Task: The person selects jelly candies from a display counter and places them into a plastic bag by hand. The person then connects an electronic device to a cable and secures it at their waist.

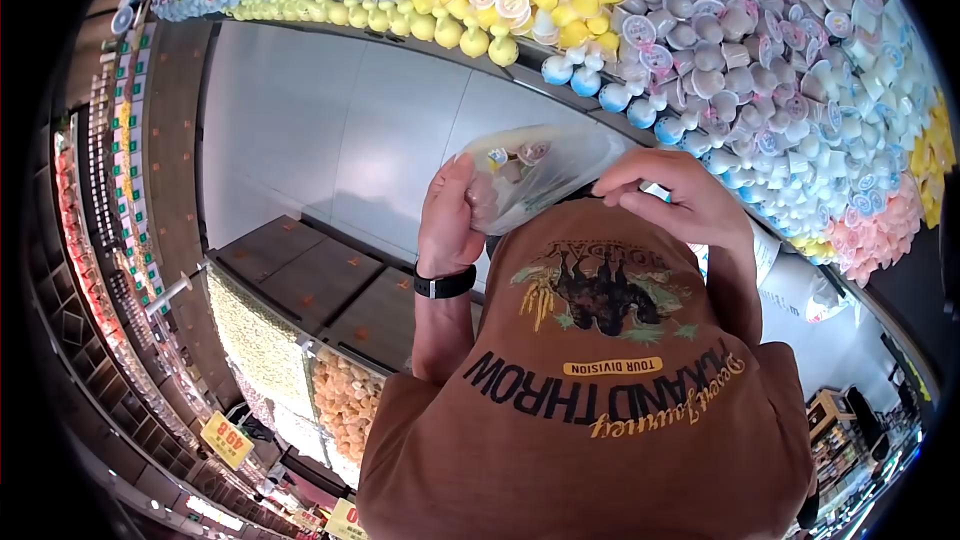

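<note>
My left hand, with a black band on the wrist, is closed on the side of a clear plastic bag. A few small jelly cups lie inside, seen through the cloudy film. My right hand is at the other end of the bag, thumb and fingers curled together at its edge. What lies between those fingertips is partly hidden. The bag is raised in front of my brown T-shirt, just short of the display of jelly cups.
Heaps of yellow, purple, blue and pink cups fill the curved display, with a row of round-topped blue-and-white containers along its edge. Pale panels stand below it. To the left are dark boards, bins of orange pieces and a yellow price sign.
</note>
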